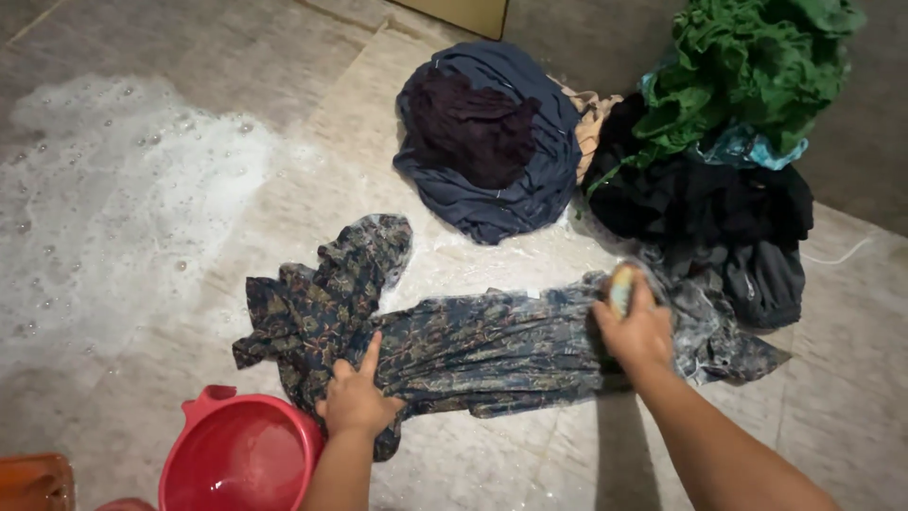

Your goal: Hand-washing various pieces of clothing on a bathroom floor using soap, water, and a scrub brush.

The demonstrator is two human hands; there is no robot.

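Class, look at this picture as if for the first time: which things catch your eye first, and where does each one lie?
A dark patterned garment lies spread and soapy on the wet stone floor, the left hand pressing it while the right hand grips a yellowish bar of soap. Behind it sits a heap of clothes topped by a bright green cloth. A red bucket stands at the bottom left, white foam beyond it.

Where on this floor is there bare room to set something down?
Free: the tile strip below the patterned wet garment, between the red plastic basin and the right hand. Sudsy but open: the foam patch far left. Crowded: the heaped clothes pile at upper right.
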